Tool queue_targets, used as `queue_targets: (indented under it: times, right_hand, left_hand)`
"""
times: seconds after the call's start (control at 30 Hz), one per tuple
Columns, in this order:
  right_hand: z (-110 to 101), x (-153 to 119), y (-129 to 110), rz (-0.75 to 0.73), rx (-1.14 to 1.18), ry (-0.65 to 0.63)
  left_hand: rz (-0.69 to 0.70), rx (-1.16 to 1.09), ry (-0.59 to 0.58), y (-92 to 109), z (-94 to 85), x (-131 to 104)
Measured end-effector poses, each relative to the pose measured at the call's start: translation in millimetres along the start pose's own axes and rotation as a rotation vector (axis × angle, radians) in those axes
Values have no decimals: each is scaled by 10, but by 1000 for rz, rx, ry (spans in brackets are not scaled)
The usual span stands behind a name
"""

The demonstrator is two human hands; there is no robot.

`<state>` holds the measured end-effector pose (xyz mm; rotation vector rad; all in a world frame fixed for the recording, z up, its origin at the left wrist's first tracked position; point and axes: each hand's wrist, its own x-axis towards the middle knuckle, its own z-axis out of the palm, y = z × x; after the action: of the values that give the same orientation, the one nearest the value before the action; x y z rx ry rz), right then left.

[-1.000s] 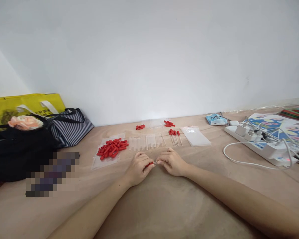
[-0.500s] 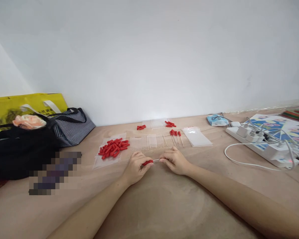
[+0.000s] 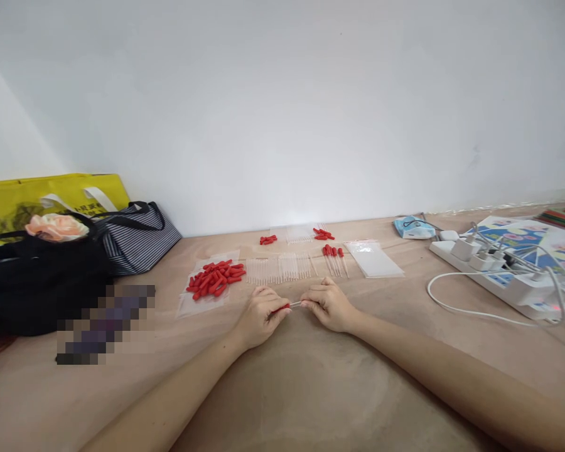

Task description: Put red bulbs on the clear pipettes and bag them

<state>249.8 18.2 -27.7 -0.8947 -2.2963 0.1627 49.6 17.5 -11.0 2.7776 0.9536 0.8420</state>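
from left hand point(image 3: 262, 318), the tube point(image 3: 295, 304) points right (long axis crosswise)

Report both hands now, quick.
Left hand: closed, holding a red rubber bulb.
Right hand: closed, holding a thin clear tube.

A plain, pale grey-white wall point(image 3: 282, 125) rises directly behind the tan-brown, smooth-topped table point(image 3: 282, 389); soft light brightens its middle above the table.
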Motion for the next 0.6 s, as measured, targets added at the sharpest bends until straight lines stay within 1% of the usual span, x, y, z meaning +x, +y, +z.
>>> queue_targets:
  times: [0.23, 0.37, 0.5, 0.57, 0.6]
  right_hand:
    - [-46, -2, 15, -11, -41, -30]
    - [-92, -9, 28, -47, -219, -14]
    - [-100, -5, 44, -121, -376, -41]
    - [-104, -5, 87, -102, -396, -43]
    - [-112, -7, 124, -62, -396, -30]
  left_hand:
    - [-102, 35, 23, 15, -28, -29]
    - [-91, 77, 34, 9, -14, -38]
    - [-105, 95, 28, -1, 3, -28]
    - [-147, 98, 58, -6, -2, -22]
    - [-179, 100, 79, -9, -6, -21]
